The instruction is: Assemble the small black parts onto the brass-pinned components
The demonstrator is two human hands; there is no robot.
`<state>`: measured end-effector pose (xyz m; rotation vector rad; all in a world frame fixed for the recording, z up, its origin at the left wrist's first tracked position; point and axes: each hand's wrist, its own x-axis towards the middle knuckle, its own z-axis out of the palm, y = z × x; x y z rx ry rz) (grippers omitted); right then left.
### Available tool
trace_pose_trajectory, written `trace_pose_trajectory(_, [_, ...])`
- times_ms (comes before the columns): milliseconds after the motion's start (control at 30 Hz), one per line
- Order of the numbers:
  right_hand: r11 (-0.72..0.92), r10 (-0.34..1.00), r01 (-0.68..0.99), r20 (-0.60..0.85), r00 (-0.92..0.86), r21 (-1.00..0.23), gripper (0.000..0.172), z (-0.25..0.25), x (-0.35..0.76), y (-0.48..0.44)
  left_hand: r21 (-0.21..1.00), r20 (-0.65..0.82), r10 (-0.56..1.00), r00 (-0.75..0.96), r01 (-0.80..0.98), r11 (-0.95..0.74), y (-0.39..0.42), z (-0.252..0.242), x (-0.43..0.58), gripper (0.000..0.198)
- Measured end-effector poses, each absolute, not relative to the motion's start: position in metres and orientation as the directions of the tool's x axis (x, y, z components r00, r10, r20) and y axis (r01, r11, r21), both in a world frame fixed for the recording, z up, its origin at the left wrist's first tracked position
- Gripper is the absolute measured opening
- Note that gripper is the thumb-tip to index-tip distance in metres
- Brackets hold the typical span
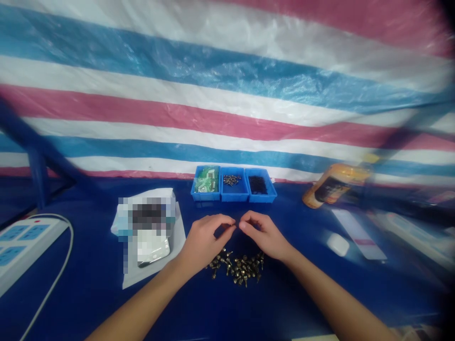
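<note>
We see the left hand (pixel 204 244) and right hand (pixel 265 235) over the blue worktop (pixel 106 303), fingers (pixel 227 220) pinched narrow, tips nearly meeting; can't tell if they hold anything. A loose pile of gold-coloured screws (pixel 236 270) lies just below both hands, three blue plastic bins (pixel 233 184) beyond.

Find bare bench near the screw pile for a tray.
Free: bench right of the screw pile, below the orange jar; also between the power strip and the white paper sheet. Crowded: above the pile, where left hand and right hand nearly meet below three blue bins.
</note>
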<state>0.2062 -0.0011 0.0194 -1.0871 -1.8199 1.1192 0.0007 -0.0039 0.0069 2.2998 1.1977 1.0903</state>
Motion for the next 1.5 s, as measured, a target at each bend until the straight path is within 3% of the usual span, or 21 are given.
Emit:
trace_pose_trajectory(233, [0.431, 0.871, 0.384, 0.264, -0.415, -0.817, 0.018, 0.017, 0.203, -0.003, 0.545, 0.475, 0.76, 0.443, 0.53, -0.65, -0.001, 0.0, 0.0, 0.006])
trace_pose_trajectory(400, [0.454, 0.859, 0.405, 0.27, -0.435, -0.794, 0.017, 0.016, 0.205, -0.001, 0.53, 0.466, 0.773, 0.432, 0.563, -0.634, -0.001, -0.002, 0.0, 0.009])
trace_pose_trajectory(800, [0.157, 0.921, 0.172, 0.081, -0.38, -0.973, 0.016, 0.015, 0.211, 0.006, 0.569, 0.489, 0.783, 0.384, 0.539, -0.621, -0.008, 0.016, 0.0, 0.013])
trace_pose_trajectory(1067, [0.018, 0.955, 0.235, -0.053, -0.29, -0.972, 0.041, 0.014, 0.215, 0.012, 0.564, 0.517, 0.76, 0.393, 0.512, -0.648, -0.008, 0.014, 0.0, 0.012])
trace_pose_trajectory(1267, [-0.021, 0.961, 0.231, -0.083, -0.263, -0.973, 0.047, 0.01, 0.217, 0.015, 0.541, 0.552, 0.732, 0.399, 0.497, -0.678, -0.008, 0.014, -0.001, 0.012])
trace_pose_trajectory(1333, [-0.005, 0.971, 0.187, -0.05, -0.233, -0.982, 0.046, 0.009, 0.217, 0.015, 0.537, 0.553, 0.73, 0.401, 0.498, -0.681, -0.007, 0.013, -0.001, 0.011])
trace_pose_trajectory(1433, [0.032, 0.987, 0.015, 0.029, -0.161, -0.999, 0.028, 0.011, 0.216, 0.014, 0.536, 0.549, 0.732, 0.403, 0.503, -0.679, -0.005, 0.012, 0.0, 0.011])
trace_pose_trajectory(1500, [0.053, 0.99, -0.099, 0.065, -0.125, -0.994, 0.044, 0.012, 0.215, 0.013, 0.537, 0.546, 0.735, 0.401, 0.505, -0.675, -0.005, 0.011, 0.0, 0.011])
